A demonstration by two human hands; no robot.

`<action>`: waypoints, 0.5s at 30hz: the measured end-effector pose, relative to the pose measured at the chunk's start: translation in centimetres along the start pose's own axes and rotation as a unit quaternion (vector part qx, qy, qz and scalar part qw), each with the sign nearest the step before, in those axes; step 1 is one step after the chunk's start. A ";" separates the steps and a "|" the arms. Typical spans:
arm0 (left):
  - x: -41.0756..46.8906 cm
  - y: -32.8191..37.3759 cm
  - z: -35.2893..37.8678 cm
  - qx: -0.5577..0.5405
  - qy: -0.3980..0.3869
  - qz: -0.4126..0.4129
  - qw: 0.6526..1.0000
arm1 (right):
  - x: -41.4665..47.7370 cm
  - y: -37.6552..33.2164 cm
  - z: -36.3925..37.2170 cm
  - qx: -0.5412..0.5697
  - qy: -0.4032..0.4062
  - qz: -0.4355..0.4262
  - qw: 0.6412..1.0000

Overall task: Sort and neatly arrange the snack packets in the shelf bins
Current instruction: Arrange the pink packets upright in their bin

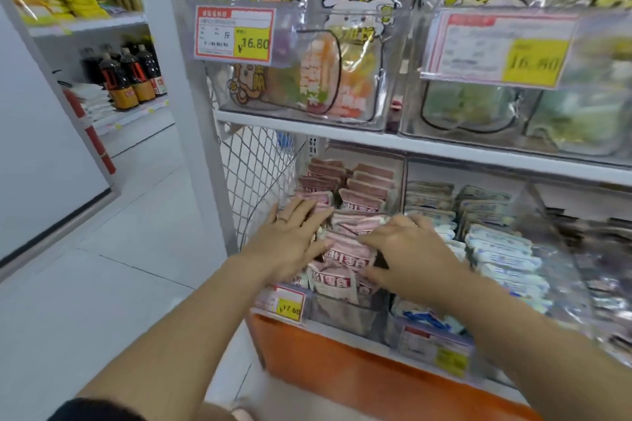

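Pink-and-white snack packets (345, 249) fill a clear bin (342, 314) on the lower shelf, some standing in rows at the back, others lying loose at the front. My left hand (294, 236) lies flat on the packets at the bin's left side, fingers straight, a ring on one finger. My right hand (407, 249) rests on the packets at the bin's right side, its fingers curled over their top edges. Blue-and-white packets (496, 246) fill the neighbouring bin on the right.
Above, clear bins (307, 79) hold mixed colourful snacks behind yellow price tags (236, 34). A wire mesh panel (256, 164) closes the shelf's left end. An orange base (342, 362) runs under the lower shelf. Dark bottles (126, 75) stand on a far shelf across the tiled aisle.
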State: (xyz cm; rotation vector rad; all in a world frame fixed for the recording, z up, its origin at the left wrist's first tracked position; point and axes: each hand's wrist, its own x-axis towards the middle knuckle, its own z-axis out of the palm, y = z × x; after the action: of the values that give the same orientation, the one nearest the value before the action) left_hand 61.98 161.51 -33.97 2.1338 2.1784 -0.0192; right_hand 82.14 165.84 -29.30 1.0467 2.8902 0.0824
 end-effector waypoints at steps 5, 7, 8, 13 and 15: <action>0.6 -0.3 -0.6 0.018 0.017 0.020 0.999 | -0.4 0.5 1.1 0.061 0.052 -0.019 0.997; -0.5 -0.1 -0.9 -0.013 0.049 0.030 0.998 | -0.9 1.2 0.8 0.126 0.059 -0.048 0.989; -1.2 0.1 -1.2 -0.037 0.064 0.043 0.996 | -1.1 1.5 0.6 0.155 0.066 -0.058 0.984; -4.1 1.1 -1.6 -0.101 0.125 0.152 0.975 | -2.4 3.0 0.1 0.191 0.076 -0.066 0.976; -4.3 1.1 -1.2 -0.089 0.131 0.181 0.971 | -2.7 3.2 0.2 0.198 0.071 -0.068 0.975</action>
State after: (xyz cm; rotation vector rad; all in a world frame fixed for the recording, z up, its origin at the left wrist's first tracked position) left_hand 63.08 157.37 -32.35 2.5037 1.7824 0.4906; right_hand 86.25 166.55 -29.16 0.9162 3.1794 -0.4618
